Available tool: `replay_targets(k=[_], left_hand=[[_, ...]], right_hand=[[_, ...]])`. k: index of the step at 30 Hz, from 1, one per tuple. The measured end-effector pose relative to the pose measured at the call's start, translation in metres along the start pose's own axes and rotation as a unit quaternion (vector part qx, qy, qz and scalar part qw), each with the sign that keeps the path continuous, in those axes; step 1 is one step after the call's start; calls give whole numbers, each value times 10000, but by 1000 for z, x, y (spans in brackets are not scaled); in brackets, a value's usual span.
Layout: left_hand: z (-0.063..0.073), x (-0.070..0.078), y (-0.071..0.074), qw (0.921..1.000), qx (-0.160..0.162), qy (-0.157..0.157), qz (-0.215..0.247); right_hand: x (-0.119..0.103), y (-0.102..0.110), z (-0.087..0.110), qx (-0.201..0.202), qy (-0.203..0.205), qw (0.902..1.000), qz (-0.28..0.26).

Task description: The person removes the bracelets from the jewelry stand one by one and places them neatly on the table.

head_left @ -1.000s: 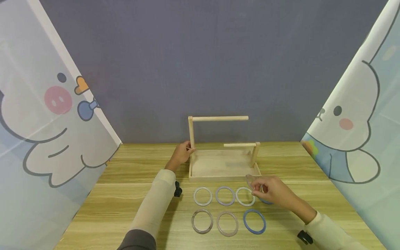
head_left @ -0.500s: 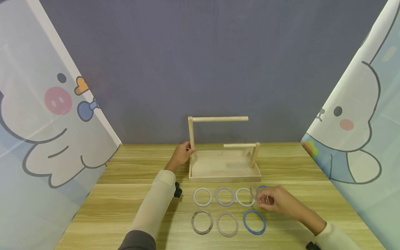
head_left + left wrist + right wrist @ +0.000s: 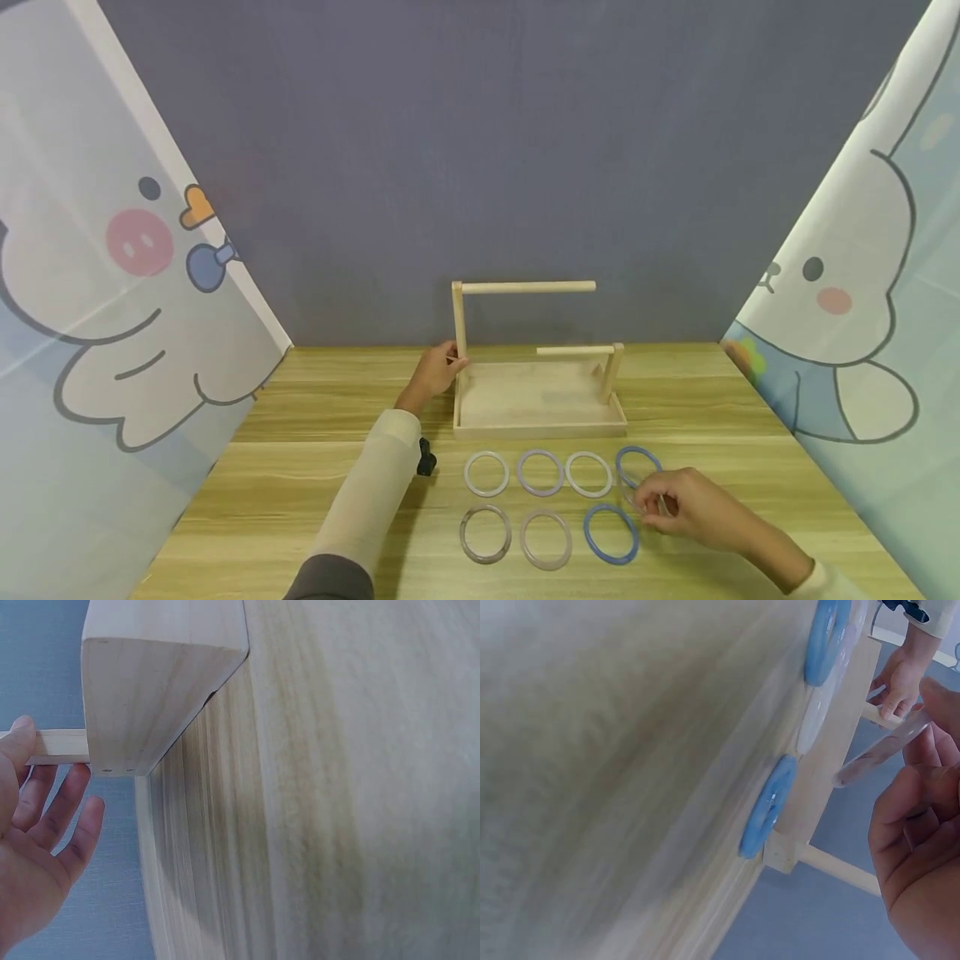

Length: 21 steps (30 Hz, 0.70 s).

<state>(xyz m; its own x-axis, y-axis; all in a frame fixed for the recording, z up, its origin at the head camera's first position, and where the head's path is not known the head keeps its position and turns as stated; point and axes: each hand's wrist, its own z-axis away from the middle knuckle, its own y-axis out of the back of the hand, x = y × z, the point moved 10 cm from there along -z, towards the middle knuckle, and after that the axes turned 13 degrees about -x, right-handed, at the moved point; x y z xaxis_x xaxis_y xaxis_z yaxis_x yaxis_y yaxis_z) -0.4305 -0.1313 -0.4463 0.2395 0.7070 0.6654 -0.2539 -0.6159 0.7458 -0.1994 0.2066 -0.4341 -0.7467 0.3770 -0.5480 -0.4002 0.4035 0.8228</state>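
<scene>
My left hand [image 3: 433, 373] grips the left post of a wooden bangle stand [image 3: 540, 432]; in the left wrist view the thumb lies on one side of the post [image 3: 64, 742] and fingers on the other. My right hand [image 3: 697, 510] pinches a translucent pinkish bangle [image 3: 881, 754] between thumb and fingers, tilted up at the right end of the bangle rows. A blue bangle [image 3: 639, 451] lies just behind it, and another blue bangle [image 3: 611, 560] lies to its front left. Both rods of the stand, the high one [image 3: 528, 287] and the low one [image 3: 573, 350], are bare.
On the wooden table [image 3: 322, 467], in front of the stand, lie a white bangle [image 3: 487, 494], a lavender bangle [image 3: 540, 493], another white bangle [image 3: 588, 495], a grey-brown bangle [image 3: 484, 560] and a pale pink bangle [image 3: 546, 567]. A grey wall panel [image 3: 480, 167] stands behind.
My right hand has moved right and toward the front edge with the pinkish bangle, uncovering the blue bangle in the back row. The left hand and the stand stay put.
</scene>
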Motion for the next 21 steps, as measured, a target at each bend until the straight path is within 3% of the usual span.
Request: replay_targets(k=[8, 21], left_hand=[[0, -3, -1, 9999, -4, 59, 91], [1, 0, 0, 9999, 12, 72, 76]], right_hand=[[-2, -6, 5, 26, 306, 9995, 114], [4, -14, 12, -387, 92, 9991, 167]])
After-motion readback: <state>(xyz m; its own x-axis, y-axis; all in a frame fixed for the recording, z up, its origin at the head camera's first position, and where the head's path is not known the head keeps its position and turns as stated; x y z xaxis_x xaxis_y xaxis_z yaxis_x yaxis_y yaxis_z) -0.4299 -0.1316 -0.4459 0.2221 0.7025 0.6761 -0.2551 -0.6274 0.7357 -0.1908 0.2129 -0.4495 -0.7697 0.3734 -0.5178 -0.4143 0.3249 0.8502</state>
